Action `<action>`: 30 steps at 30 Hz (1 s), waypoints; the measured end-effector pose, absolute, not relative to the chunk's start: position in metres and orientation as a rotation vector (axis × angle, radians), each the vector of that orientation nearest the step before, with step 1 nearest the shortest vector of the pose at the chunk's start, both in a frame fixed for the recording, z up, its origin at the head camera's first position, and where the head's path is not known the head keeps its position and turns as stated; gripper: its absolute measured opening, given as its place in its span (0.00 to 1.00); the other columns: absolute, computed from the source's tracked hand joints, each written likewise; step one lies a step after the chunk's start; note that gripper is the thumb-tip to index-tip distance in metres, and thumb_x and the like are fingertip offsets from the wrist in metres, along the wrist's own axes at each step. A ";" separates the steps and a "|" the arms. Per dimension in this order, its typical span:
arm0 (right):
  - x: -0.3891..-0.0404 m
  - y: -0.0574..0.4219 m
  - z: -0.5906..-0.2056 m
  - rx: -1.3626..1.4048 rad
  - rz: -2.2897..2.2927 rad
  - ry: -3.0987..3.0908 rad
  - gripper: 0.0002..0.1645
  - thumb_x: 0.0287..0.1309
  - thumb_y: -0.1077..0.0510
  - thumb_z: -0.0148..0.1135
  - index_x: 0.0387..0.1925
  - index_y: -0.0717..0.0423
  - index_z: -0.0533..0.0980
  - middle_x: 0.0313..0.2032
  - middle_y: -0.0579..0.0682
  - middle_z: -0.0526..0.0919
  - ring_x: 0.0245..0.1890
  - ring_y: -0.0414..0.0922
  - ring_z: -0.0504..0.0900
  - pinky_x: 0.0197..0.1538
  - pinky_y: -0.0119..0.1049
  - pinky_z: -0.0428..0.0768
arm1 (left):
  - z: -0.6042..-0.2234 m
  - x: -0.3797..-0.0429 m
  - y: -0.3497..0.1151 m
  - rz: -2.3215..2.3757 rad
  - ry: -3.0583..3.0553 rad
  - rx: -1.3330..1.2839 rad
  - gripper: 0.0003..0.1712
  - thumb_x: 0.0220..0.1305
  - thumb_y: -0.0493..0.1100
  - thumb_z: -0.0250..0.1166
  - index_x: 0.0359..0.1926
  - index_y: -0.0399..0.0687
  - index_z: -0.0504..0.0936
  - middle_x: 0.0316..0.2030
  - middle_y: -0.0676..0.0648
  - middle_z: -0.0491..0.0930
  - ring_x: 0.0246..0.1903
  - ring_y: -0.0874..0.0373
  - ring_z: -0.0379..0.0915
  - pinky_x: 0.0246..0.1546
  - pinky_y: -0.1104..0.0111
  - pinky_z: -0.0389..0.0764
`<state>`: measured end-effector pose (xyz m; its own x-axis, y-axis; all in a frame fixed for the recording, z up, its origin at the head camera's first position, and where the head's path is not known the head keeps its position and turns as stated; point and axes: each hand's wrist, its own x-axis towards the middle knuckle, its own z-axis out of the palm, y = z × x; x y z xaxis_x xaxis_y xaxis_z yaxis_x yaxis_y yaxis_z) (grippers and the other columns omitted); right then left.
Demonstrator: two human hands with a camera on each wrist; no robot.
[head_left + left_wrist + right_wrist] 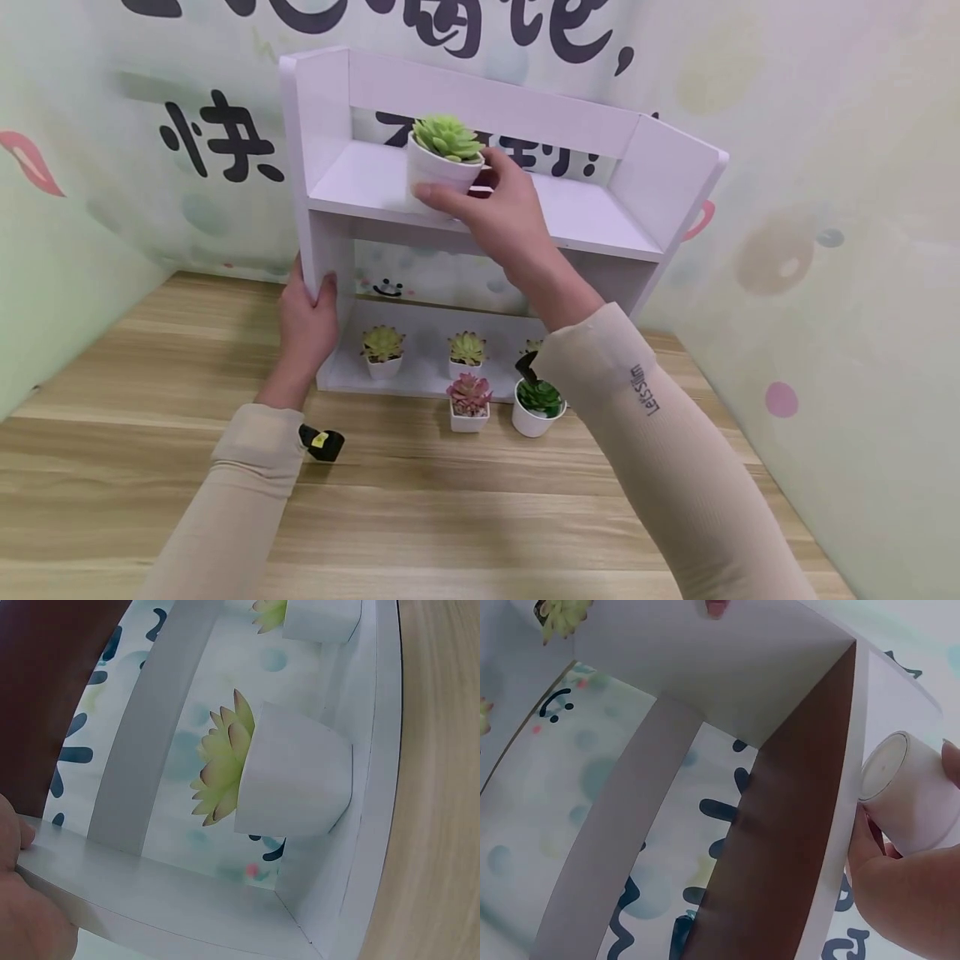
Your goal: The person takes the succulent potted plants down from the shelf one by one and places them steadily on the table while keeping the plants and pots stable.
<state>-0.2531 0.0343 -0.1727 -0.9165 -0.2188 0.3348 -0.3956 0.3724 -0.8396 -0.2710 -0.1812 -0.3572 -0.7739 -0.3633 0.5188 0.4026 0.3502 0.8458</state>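
My right hand (510,208) grips a white round pot with a light green succulent (447,138), thumb on its near side. The pot overlaps the upper board of a white two-tier shelf (487,83) in the head view. In the right wrist view the underside of the potted succulent (885,766) shows, tilted, close by the upper board's front edge. My left hand (306,321) holds the shelf's left side panel, thumb on the inner face; part of that hand (34,900) appears at the panel's edge in the left wrist view.
On the lower board stand yellow-green succulents in white pots, one (383,350) at left and another (467,350) mid-board; a third is partly behind my right sleeve. A pink succulent (469,400) and a dark green one (537,404) stand in front on the wooden table (420,517).
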 end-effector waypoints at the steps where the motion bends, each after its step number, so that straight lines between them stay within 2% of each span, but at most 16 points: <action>1: -0.252 0.036 -0.173 0.567 1.585 -2.448 0.40 0.45 0.45 0.74 0.60 0.42 0.68 0.52 0.46 0.74 0.51 0.41 0.74 0.49 0.35 0.77 | -0.357 -0.271 -0.181 -1.483 -1.959 -0.033 0.27 0.72 0.45 0.48 0.69 0.43 0.61 0.60 0.34 0.71 0.56 0.40 0.69 0.56 0.41 0.70; 13: -0.230 0.048 -0.192 0.716 1.651 -2.414 0.39 0.47 0.49 0.73 0.60 0.47 0.67 0.51 0.48 0.76 0.48 0.42 0.79 0.51 0.37 0.80 | -0.356 -0.271 -0.180 -1.488 -1.948 -0.036 0.26 0.72 0.45 0.48 0.67 0.41 0.62 0.59 0.34 0.71 0.56 0.40 0.70 0.55 0.42 0.70; 23: -0.219 0.053 -0.213 0.687 1.675 -2.443 0.38 0.45 0.47 0.74 0.58 0.46 0.68 0.50 0.45 0.78 0.49 0.40 0.79 0.51 0.39 0.80 | -0.357 -0.272 -0.180 -1.461 -1.944 -0.016 0.27 0.71 0.44 0.49 0.67 0.40 0.63 0.58 0.32 0.72 0.55 0.40 0.70 0.55 0.42 0.70; 30: -0.215 0.055 -0.229 0.695 1.703 -2.441 0.39 0.44 0.49 0.75 0.58 0.47 0.68 0.50 0.45 0.78 0.49 0.41 0.80 0.49 0.37 0.81 | -0.357 -0.272 -0.180 -1.464 -1.936 -0.030 0.27 0.71 0.44 0.50 0.67 0.40 0.63 0.58 0.33 0.72 0.55 0.41 0.70 0.56 0.43 0.69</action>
<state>-0.2155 0.0551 -0.2287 -0.8932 -0.3153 0.3206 -0.4097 0.2770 -0.8691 -0.2716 -0.1800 -0.3573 -0.7554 -0.3775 0.5356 0.4123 0.3615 0.8362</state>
